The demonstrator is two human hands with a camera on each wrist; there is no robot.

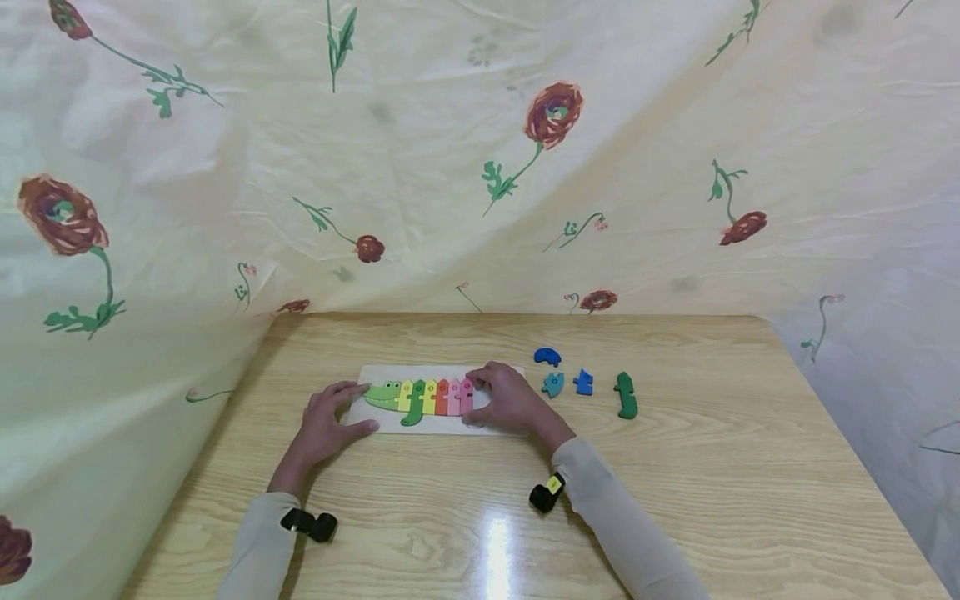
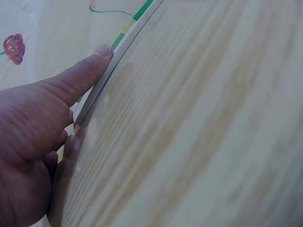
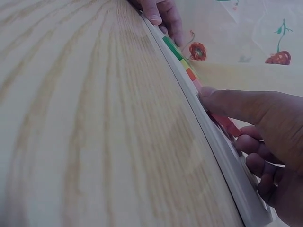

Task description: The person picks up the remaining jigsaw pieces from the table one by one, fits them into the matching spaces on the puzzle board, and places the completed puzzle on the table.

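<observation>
A pale wooden puzzle board (image 1: 438,427) lies on the table, bearing a crocodile of interlocking pieces. Its green head (image 1: 382,400) is at the left, followed by yellow, green, red and pink segments. At the left end my left hand (image 1: 322,427) holds the board, thumb on the near edge and fingers toward the far side. My right hand (image 1: 508,402) pinches the last pink puzzle piece (image 1: 467,403) at the row's right end. In the right wrist view that piece (image 3: 226,124) looks tilted up between thumb and fingers. Whether it is fully seated is hidden.
Loose pieces lie right of the board: a dark blue curved one (image 1: 547,357), a light blue one (image 1: 553,384), a blue one (image 1: 583,382) and a dark green leg piece (image 1: 626,396). A flowered cloth (image 1: 450,167) hangs behind the wooden table (image 1: 712,467).
</observation>
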